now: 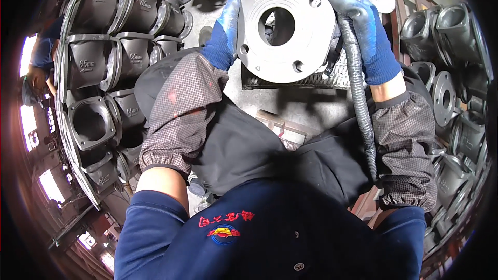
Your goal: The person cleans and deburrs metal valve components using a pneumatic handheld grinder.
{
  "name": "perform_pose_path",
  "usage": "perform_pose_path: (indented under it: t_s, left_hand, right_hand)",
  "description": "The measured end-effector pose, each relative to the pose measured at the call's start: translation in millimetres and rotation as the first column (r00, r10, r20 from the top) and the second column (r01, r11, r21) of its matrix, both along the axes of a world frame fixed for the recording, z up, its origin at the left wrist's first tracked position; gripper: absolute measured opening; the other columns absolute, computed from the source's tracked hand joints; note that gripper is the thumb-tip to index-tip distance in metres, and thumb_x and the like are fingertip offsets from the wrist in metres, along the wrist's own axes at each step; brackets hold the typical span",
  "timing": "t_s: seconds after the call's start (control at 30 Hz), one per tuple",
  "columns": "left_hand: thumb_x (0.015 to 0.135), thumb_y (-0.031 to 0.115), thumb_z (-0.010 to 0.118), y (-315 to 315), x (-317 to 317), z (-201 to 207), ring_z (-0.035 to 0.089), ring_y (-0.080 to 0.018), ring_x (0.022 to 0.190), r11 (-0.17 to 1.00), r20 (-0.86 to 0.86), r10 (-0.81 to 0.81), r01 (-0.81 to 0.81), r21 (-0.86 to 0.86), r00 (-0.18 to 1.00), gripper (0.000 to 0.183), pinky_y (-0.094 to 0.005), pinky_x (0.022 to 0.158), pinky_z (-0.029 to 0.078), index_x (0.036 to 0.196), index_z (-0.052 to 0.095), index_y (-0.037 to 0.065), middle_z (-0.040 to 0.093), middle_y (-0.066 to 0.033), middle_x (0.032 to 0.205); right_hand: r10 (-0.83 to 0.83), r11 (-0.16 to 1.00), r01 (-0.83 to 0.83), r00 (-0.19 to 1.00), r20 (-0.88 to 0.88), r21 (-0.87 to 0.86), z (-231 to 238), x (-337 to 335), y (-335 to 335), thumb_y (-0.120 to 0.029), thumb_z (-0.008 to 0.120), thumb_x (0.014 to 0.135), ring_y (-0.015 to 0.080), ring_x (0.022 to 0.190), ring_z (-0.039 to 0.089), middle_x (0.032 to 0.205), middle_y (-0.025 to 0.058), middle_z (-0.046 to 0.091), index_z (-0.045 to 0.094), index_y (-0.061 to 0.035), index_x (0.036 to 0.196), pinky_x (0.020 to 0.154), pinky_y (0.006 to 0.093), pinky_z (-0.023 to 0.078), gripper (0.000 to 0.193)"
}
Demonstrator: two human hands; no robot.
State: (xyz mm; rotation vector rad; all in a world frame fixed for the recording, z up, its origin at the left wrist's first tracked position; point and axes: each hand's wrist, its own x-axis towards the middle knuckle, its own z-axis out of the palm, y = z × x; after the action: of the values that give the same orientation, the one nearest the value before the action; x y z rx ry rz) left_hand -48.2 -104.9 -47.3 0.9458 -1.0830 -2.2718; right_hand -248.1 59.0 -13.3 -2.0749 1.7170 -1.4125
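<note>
Left fingers (231, 14) lie extended against the left side of a gray metal pipe fitting (313, 36), which sits over the textured tabletop (338, 75); right fingers (358, 12) curl around a dark ribbed hose (358, 78) beside it. Stacked castings (88, 65) crowd the left.

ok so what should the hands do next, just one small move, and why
Probably curl the left hand more firmly around the left rim of the four-hole flange before shifting the ribbed hose. Its fingers lie fairly straight along that edge, while the right hand seems occupied with the hose's upper end at the flange's other side.
</note>
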Motion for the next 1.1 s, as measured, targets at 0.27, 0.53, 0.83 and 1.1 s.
perform_pose_path:
  t_s: [0.27,0.53,0.83,1.1]
  left_hand:
    - [0.093,0.036,0.049,1.5,22.1,35.9,0.063,-0.0140,0.086,0.962,0.184,0.078,-0.025,-0.271,0.980,0.041,-0.0255,0.077,0.051,0.112,0.057,0.001,0.064,-0.0100,0.100]
    - [0.094,0.024,0.047,-4.1,42.0,57.7,0.064,-0.0198,0.076,0.470,0.174,0.015,0.146,-0.871,0.985,0.037,-0.0286,0.068,0.052,0.117,0.052,-0.004,0.064,-0.0133,0.087]
    - [0.098,0.033,0.038,32.0,23.4,63.6,0.052,-0.0077,0.076,0.785,-0.020,-0.076,0.048,-0.617,0.997,0.042,-0.0228,0.072,0.045,0.117,0.051,-0.003,0.057,-0.0024,0.085]
    - [0.096,0.026,0.034,28.2,24.8,92.0,0.062,-0.0172,0.077,0.707,0.114,-0.176,0.207,-0.676,0.978,0.042,-0.0265,0.072,0.051,0.123,0.048,-0.003,0.062,-0.0143,0.093]
  right_hand:
    - [-0.448,0.884,0.221,0.652,0.611,0.413,-1.0,36.5,-3.9,-0.029,0.065,0.080,0.0073,0.065,0.054,0.075,0.0036,0.060,0.061,0.0060,0.103,0.058,0.0205,0.045,0.042]
    - [-0.618,0.784,0.250,0.400,0.677,0.568,-19.6,31.2,-16.0,-0.024,0.064,0.080,0.0069,0.062,0.051,0.073,0.0024,0.059,0.062,0.0045,0.097,0.056,0.0226,0.043,0.034]
    - [-0.547,0.834,0.325,0.390,0.740,0.445,23.6,42.0,12.4,-0.013,0.058,0.087,0.0128,0.055,0.059,0.082,0.0140,0.066,0.051,0.0070,0.112,0.050,0.0215,0.048,0.033]
    - [-0.547,0.834,0.334,0.388,0.742,0.440,8.6,58.8,21.8,-0.014,0.063,0.085,0.0035,0.050,0.042,0.073,-0.0007,0.057,0.059,0.0021,0.109,0.045,0.0191,0.035,0.029]
